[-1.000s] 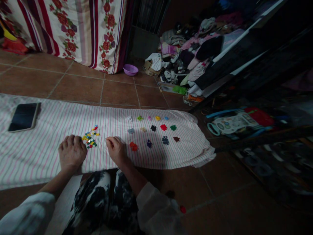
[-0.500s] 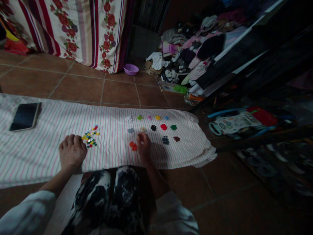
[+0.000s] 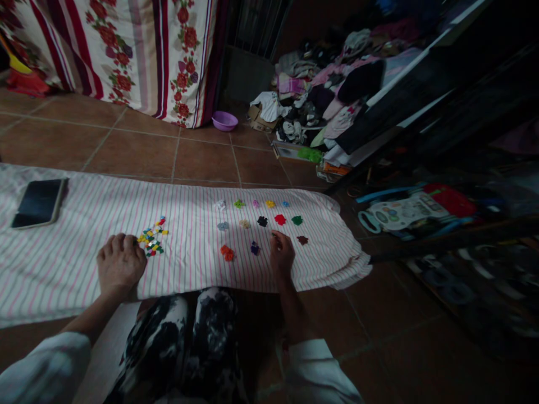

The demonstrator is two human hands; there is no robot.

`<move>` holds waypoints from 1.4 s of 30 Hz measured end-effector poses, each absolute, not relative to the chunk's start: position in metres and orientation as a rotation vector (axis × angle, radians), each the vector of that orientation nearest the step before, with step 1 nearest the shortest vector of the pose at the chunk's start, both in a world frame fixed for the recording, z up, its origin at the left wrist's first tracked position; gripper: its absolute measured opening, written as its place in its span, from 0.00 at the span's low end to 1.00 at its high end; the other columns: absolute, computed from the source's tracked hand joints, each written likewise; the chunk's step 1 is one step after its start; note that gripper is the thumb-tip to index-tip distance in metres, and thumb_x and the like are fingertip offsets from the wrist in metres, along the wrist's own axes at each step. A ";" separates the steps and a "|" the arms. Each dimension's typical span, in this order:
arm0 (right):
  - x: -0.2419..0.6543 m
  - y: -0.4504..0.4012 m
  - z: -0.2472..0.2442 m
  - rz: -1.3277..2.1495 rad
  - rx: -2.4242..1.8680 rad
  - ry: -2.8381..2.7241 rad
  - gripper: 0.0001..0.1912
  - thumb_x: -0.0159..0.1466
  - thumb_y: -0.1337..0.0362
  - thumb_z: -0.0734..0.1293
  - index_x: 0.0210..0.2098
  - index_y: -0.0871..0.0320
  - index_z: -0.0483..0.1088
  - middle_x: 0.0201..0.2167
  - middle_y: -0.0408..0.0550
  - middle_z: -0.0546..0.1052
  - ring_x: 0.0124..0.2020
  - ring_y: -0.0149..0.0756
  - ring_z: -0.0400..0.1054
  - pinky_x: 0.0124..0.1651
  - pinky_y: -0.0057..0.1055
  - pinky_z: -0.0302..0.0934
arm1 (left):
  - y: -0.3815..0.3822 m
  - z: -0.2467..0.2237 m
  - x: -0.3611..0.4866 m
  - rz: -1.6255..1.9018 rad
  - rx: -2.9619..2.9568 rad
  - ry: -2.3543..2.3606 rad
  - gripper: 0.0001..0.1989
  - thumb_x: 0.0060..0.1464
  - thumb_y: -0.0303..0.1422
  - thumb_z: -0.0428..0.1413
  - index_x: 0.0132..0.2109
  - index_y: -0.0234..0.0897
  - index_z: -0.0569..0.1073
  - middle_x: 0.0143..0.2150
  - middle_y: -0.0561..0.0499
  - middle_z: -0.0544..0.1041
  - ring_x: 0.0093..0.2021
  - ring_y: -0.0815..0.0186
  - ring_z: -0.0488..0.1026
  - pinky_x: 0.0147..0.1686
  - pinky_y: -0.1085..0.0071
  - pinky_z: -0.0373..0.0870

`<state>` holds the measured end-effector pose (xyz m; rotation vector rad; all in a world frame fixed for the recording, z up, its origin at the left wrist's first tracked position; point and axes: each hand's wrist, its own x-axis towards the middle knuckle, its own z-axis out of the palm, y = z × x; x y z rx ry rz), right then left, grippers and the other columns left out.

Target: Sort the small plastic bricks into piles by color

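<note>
My left hand (image 3: pixel 121 262) lies palm down on the striped cloth, fingers resting flat. Its fingertips touch the edge of a mixed pile of small coloured pieces (image 3: pixel 152 240). Over the right part of the cloth, my right hand (image 3: pixel 282 253) is closed in a pinch around a small dark piece (image 3: pixel 274 234), whose exact kind is too small to tell. Around it sit sorted heaps: purple (image 3: pixel 255 248), black (image 3: pixel 262 221), red (image 3: pixel 280 219), dark green (image 3: pixel 297 220), brown (image 3: pixel 302 240) and orange (image 3: pixel 227 253). The dark grey heap is hidden by this hand.
Further heaps form a back row, among them white (image 3: pixel 221 205), lime green (image 3: pixel 238 203) and yellow (image 3: pixel 270 203). A phone (image 3: pixel 39 203) lies at the cloth's left. Beyond are a purple basin (image 3: pixel 224 121) and piled clothes (image 3: pixel 324 95) on the tiled floor.
My right hand has moved right, from beside the orange heap to over the dark grey heap, uncovering the purple heap. My left hand has stayed by the mixed pile.
</note>
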<state>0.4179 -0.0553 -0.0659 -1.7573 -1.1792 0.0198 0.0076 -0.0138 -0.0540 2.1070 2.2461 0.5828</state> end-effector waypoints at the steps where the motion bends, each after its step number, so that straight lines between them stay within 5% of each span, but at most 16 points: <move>1: 0.424 -0.055 -0.065 -0.017 -1.776 -1.180 0.20 0.67 0.50 0.59 0.41 0.57 0.77 0.39 0.55 0.79 0.41 0.41 0.73 0.45 0.40 0.70 | -0.014 -0.054 0.007 0.579 2.117 2.241 0.20 0.63 0.35 0.43 0.54 0.32 0.72 0.60 0.29 0.71 0.66 0.38 0.63 0.59 0.40 0.63; 11: 0.483 -0.047 -0.066 -0.119 -1.906 -1.025 0.24 0.61 0.49 0.60 0.41 0.61 0.77 0.36 0.56 0.77 0.38 0.43 0.71 0.46 0.42 0.68 | -0.013 -0.053 0.007 0.550 2.145 2.251 0.20 0.64 0.35 0.42 0.53 0.32 0.71 0.58 0.29 0.71 0.65 0.38 0.64 0.58 0.40 0.65; 42: 0.588 0.004 -0.070 -0.195 -2.069 -1.125 0.14 0.51 0.62 0.60 0.28 0.58 0.78 0.27 0.54 0.77 0.35 0.46 0.68 0.45 0.45 0.67 | -0.013 -0.051 0.012 0.540 2.091 2.290 0.20 0.63 0.35 0.43 0.54 0.33 0.72 0.59 0.30 0.71 0.65 0.39 0.64 0.59 0.40 0.64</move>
